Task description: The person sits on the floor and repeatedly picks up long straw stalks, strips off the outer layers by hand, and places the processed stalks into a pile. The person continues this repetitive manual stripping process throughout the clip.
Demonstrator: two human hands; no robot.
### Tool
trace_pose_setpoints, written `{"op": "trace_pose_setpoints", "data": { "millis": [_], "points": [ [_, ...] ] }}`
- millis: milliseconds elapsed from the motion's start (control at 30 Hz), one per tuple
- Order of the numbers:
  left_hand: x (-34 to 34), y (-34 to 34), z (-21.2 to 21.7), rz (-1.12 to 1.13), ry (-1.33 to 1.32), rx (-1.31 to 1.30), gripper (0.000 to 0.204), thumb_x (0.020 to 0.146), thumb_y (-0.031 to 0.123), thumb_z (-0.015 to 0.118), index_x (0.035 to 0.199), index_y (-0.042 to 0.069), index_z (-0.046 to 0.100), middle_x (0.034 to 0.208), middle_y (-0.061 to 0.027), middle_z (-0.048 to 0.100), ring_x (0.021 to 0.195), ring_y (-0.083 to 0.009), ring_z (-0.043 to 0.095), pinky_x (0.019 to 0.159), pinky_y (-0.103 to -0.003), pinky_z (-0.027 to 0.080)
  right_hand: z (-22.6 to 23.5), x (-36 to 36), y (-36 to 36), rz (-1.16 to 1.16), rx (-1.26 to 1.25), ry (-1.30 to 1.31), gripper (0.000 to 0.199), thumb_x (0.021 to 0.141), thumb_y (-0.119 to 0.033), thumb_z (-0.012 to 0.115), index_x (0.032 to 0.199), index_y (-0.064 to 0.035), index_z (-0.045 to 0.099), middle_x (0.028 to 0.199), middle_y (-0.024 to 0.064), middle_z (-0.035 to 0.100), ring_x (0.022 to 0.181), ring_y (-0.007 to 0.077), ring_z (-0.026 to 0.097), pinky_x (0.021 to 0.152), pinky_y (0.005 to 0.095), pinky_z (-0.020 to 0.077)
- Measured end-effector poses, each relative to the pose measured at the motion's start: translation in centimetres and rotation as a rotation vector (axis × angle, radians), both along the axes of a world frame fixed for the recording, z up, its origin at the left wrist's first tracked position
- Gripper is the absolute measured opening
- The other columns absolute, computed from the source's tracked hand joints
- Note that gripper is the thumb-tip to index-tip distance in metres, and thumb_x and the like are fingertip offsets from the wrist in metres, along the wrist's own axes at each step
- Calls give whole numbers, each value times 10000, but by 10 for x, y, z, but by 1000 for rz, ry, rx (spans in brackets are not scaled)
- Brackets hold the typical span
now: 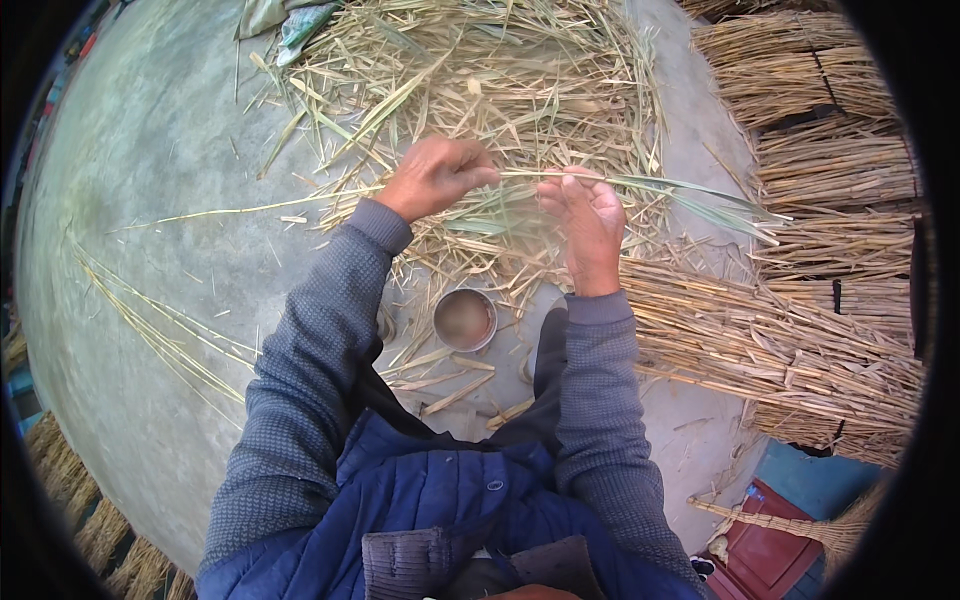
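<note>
Grey knit sleeves (300, 400); blue quilted vest (440, 500)

Round metal cup (465, 320) on grey concrete floor (150, 150). Woven reed mats (800, 340) to the right. Broom (800, 528) beside a red box (765, 555).

- A loose straw pile (480, 90) is spread at the far side.
- Bundled reeds (790, 340) are stacked on the right.
- A metal cup (465, 320) is set near, between the forearms.

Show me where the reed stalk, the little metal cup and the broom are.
reed stalk (530, 174), head view, on the stem between the two hands.
metal cup (465, 320), head view, on its inside.
broom (790, 527), head view, on its handle.
</note>
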State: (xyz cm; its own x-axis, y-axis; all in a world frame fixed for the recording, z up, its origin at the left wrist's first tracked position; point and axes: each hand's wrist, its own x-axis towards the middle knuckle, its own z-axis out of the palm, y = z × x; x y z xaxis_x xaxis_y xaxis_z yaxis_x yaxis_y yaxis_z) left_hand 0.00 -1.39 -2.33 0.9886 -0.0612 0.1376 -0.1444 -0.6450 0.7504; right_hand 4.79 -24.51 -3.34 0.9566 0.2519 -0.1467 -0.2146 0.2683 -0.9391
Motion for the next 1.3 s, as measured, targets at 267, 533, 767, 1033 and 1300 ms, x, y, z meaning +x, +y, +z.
{"op": "trace_pose_setpoints", "data": {
  "millis": [267, 533, 767, 1033, 1300],
  "points": [
    [-9, 33, 0, 27, 219, -33, 262, 876, 250, 775, 915, 5, 690, 753, -50, 675, 699, -122, 618, 636, -299, 486, -2, 4, -11, -30, 119, 79, 208, 981, -111, 622, 1109, 44, 569, 1035, 193, 702, 900, 233, 728, 754, 296, 616],
    [2, -34, -9, 3, 68, -194, 235, 883, 186, 777, 1000, -5, 707, 829, -58, 703, 768, -99, 648, 673, -268, 527, -5, -10, 5, 62, 153, 114, 151, 935, -72, 582, 1061, -15, 644, 1052, 123, 710, 880, 175, 710, 742, 253, 555],
    [0, -34, -5, 136, 176, -511, 189, 901, 152, 762, 991, -4, 703, 892, -66, 742, 813, -96, 681, 686, -252, 544, -9, -10, 4, 66, 87, 162, 159, 939, -77, 581, 1065, -3, 642, 1022, 129, 714, 882, 174, 714, 753, 254, 549],
    [-8, 43, 7, 467, -85, 560, 266, 893, 309, 746, 956, 55, 694, 820, -71, 716, 837, -250, 665, 746, -384, 497, -7, -3, -8, -26, -3, 124, 155, 954, -57, 576, 1085, 20, 608, 1001, 150, 708, 849, 186, 722, 731, 257, 576],
    [-13, 24, -8, 4, 216, -84, 238, 891, 235, 761, 930, 3, 723, 788, -67, 711, 736, -135, 659, 670, -301, 513, 4, -2, 0, -41, 55, 31, 164, 957, -70, 627, 1090, 24, 609, 999, 145, 712, 848, 181, 723, 733, 260, 587]
  ]
}}
